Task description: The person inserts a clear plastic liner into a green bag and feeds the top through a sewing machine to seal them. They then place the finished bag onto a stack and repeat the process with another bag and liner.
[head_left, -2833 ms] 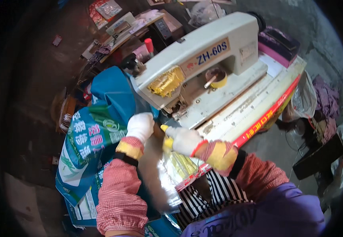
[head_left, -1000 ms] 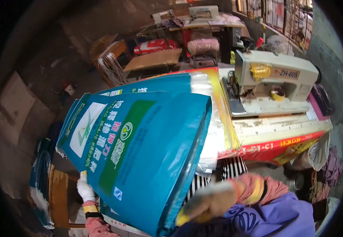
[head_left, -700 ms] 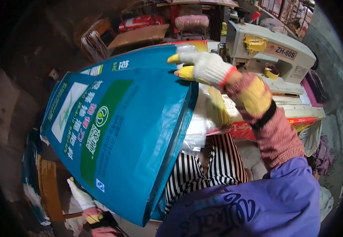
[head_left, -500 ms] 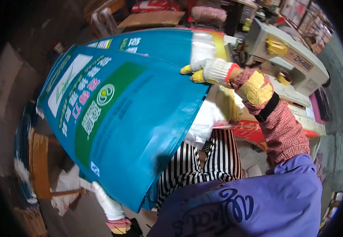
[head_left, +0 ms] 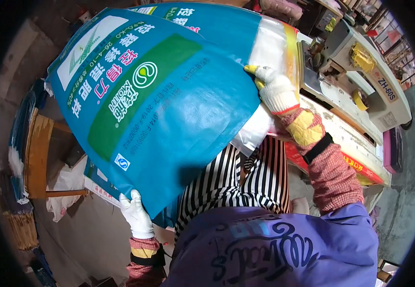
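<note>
A flat, shiny blue sack (head_left: 183, 129) with a green band and white print spreads across my lap and the table's left side. My left hand (head_left: 137, 215), in a white glove, grips its lower left corner, fingers on top. My right hand (head_left: 275, 88), in a white knit glove with yellow fingertips, is closed at the sack's right edge. A second blue sack (head_left: 221, 24) lies beneath and behind the first. White inner film (head_left: 268, 43) shows at its end, and another piece of film hangs below my right hand.
A pale industrial sewing machine (head_left: 365, 71) stands on the right of the worktable (head_left: 341, 115), with a roll of yellow tape (head_left: 360, 100) by it. To the left are a wooden stool (head_left: 40, 158) and a crumpled white bag (head_left: 66, 191). Pink padding (head_left: 281, 7) sits at the back.
The top sack has shifted up and a little to the right, and its near part lies smoother. My left hand has risen onto its corner; my right hand has moved slightly right.
</note>
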`<state>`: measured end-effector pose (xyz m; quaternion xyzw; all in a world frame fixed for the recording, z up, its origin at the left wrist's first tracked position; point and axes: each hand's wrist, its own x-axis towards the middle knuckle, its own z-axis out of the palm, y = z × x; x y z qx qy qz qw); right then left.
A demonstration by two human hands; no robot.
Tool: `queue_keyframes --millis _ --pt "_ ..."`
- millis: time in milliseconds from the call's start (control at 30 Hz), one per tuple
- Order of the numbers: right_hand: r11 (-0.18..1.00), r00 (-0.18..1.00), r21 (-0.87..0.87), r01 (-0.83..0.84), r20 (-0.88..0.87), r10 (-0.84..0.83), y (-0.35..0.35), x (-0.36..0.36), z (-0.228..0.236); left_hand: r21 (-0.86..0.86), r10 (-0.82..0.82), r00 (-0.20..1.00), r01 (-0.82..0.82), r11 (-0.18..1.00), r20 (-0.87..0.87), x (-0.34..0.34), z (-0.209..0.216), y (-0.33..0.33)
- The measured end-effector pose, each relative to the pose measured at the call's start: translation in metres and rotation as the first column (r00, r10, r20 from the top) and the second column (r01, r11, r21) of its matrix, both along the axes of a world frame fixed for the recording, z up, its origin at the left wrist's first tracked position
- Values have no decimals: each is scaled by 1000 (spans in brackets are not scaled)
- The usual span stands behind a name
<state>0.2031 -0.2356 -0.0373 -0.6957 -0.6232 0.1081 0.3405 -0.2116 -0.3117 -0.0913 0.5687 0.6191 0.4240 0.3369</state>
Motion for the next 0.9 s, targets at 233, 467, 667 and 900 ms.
queue_keyframes --millis 233,467,667,900 --pt "916 947 -295 273 -83 -309 18 -19 24 70 54 983 -67 995 173 -17 26 11" --pt "879 910 364 -309 380 162 -90 -59 14 3 22 943 -24 1000 333 -28 70 8" --pt "966 903 -85 -244 344 258 -35 -123 32 -4 55 924 -58 998 379 -34 76 7" --pt "916 903 229 -330 360 236 13 -125 6 -23 66 985 -63 998 159 -27 85 -1"
